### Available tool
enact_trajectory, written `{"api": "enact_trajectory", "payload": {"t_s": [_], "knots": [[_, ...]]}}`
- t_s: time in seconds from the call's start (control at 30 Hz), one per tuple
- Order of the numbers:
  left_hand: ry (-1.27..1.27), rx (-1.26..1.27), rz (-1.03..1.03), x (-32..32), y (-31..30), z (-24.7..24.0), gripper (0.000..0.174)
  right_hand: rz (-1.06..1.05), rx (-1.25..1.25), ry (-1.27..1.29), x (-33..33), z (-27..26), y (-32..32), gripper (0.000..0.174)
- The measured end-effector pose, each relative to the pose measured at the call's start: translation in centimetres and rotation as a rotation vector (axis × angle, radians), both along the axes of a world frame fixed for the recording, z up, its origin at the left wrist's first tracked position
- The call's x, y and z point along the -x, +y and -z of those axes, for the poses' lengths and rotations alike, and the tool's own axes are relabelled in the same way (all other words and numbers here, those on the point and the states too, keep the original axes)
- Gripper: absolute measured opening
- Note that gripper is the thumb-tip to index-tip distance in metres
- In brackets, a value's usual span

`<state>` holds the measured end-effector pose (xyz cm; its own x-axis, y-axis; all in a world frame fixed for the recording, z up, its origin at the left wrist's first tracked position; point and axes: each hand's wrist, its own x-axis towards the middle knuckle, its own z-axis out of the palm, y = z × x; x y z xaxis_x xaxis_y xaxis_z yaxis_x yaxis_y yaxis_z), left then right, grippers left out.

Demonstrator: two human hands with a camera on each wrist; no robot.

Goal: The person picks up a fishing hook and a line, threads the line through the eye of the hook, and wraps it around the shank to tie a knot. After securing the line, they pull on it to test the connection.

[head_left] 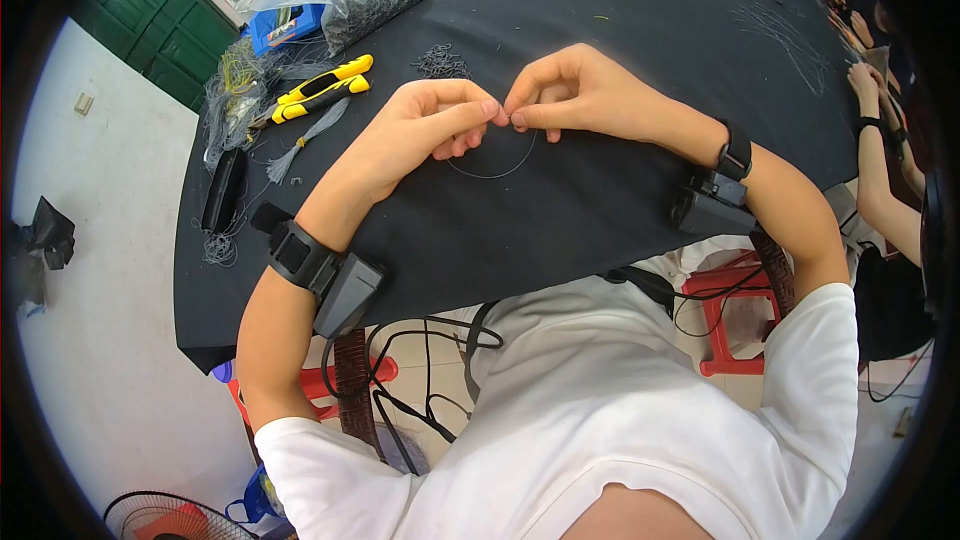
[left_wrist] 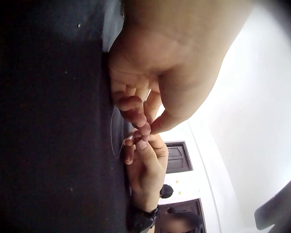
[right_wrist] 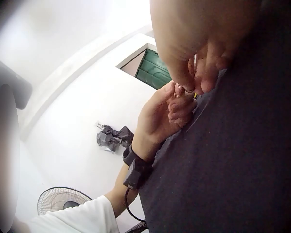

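Note:
Over the black-covered table point(head_left: 600, 200), my two hands meet at the fingertips. The left hand point(head_left: 435, 120) pinches one part of a thin grey strand point(head_left: 500, 176) between thumb and forefinger. From the other side the right hand point(head_left: 590, 95) pinches the strand too, its thumb and forefinger right at the left fingertips. Below the hands the strand hangs in a wide curve, seen as a pale arc point(left_wrist: 111, 138) in the left wrist view. The spot where it passes between the fingers is hidden.
Beyond the left hand lies a small heap of dark loops point(head_left: 443, 62). Further left are yellow-and-black-handled pliers point(head_left: 325, 90), a tied bundle of grey strands point(head_left: 308, 143), a black case point(head_left: 224, 190) and a clear bag point(head_left: 360, 5) of dark pieces. Another person's arm point(head_left: 885, 185) is at right.

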<state>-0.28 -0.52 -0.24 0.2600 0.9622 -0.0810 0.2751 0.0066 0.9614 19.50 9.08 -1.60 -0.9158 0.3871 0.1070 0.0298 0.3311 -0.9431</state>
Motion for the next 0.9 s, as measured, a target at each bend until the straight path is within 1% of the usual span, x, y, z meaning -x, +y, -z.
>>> {"api": "enact_trajectory", "payload": {"t_s": [0.1,0.23,0.3,0.33,0.43,0.47,0.6,0.7,0.8,0.9], "knots": [[-0.006,0.004,-0.028,0.2,0.0,-0.4,0.024,0.002,0.048,0.057,0.1,0.4,0.1,0.014],[0.132,-0.408,-0.282,0.9,0.9,0.2,0.021,0.028,0.043,0.003,0.1,-0.2,-0.4,0.011],[0.332,-0.56,-0.343,2.7,1.7,0.2,0.02,0.021,0.042,-0.001,0.0,-0.2,-0.3,0.011],[0.526,-0.63,-0.401,3.3,1.6,0.2,0.018,0.017,0.044,0.006,0.1,-0.1,-0.3,0.011],[0.537,-0.437,-0.316,4.8,2.1,0.5,0.017,0.004,0.049,0.02,0.1,0.2,-0.1,0.011],[0.467,-0.424,-0.258,4.8,2.2,0.8,0.017,-0.001,0.05,0.023,0.1,0.3,0.0,0.01],[0.553,-0.292,-0.168,3.7,1.6,0.3,0.017,0.0,0.038,0.013,0.0,0.2,-0.1,0.01],[0.547,-0.32,-0.151,3.6,1.6,0.3,0.017,0.013,0.029,-0.002,-0.1,0.0,-0.3,0.01],[0.529,-0.318,-0.181,3.4,1.4,-0.1,0.017,0.012,0.031,-0.005,0.0,0.1,-0.2,0.01],[0.205,-0.337,-0.16,3.5,1.7,0.6,0.018,-0.013,0.057,0.01,0.0,0.3,0.0,0.013]]}}
